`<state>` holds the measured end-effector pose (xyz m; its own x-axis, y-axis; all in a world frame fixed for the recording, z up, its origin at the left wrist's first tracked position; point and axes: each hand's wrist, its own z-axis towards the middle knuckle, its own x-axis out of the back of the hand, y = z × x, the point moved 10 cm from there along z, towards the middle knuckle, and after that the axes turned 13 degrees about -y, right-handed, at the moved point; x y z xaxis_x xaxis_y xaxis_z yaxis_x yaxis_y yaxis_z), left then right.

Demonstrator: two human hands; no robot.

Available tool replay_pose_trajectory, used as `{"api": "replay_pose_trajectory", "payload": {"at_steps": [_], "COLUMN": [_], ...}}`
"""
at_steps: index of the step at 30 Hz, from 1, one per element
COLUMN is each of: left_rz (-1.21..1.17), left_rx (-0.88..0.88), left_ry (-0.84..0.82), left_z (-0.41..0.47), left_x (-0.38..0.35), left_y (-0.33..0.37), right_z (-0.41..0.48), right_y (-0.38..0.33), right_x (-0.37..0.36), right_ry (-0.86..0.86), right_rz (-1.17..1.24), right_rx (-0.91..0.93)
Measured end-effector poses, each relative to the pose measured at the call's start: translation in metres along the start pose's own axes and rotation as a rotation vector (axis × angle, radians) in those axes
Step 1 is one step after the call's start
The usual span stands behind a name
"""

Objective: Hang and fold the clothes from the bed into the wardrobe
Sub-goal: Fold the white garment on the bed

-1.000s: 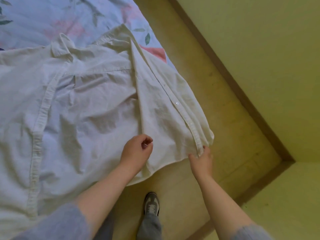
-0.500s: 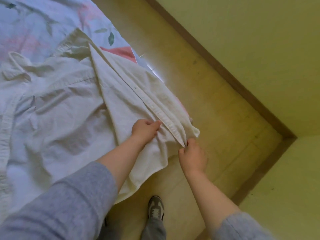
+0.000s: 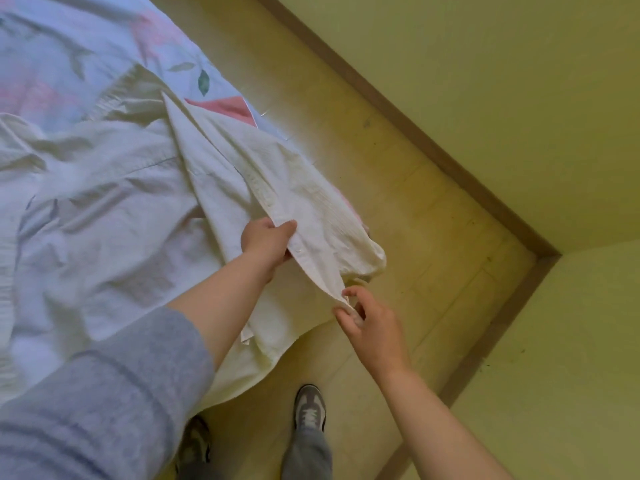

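Yellow flooring borders the bed, where a white shirt lies spread, one front panel lifted. Left hand grips its button strip; right hand seems to pinch the strip's lower tip.

- Shirt: plain cream-white all over.
- Bedsheet: pale blue, printed with soft pink flowers and dark green leaves; one solid coral-pink patch near its edge.
- Floor: yellowish tan, wood-plank pattern.
- Wall: plain pale yellow-green.
- Skirting board: brown.
- Sleeve: plain grey.
- Shoe: grey with lighter laces.
- Trousers: grey.
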<state>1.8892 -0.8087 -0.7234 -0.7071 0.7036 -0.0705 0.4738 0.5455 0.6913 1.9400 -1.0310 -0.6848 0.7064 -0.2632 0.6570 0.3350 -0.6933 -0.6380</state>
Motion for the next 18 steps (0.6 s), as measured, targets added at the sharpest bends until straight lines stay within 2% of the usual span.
{"api": "replay_pose_trajectory", "payload": {"at_steps": [3, 10, 14, 18], "left_rz": [0.109, 0.359, 0.504, 0.574], "left_rx": [-0.084, -0.126, -0.143, -0.085], "left_ry": [0.045, 0.25, 0.345, 0.397], "left_z": [-0.029, -0.095, -0.12, -0.132], "left_x": [0.04, 0.171, 0.243, 0.301], "left_y": [0.008, 0.002, 0.003, -0.02], "right_z": [-0.006, -0.043, -0.061, -0.073], "right_y": [-0.03, -0.132, -0.175, -0.192], "right_x": [-0.012, -0.073, -0.12, -0.167], "right_ry": [-0.087, -0.292, -0.343, -0.435], "right_rz": [-0.014, -0.003, -0.021, -0.001], "right_rx": [0.017, 0.192, 0.22, 0.181]}}
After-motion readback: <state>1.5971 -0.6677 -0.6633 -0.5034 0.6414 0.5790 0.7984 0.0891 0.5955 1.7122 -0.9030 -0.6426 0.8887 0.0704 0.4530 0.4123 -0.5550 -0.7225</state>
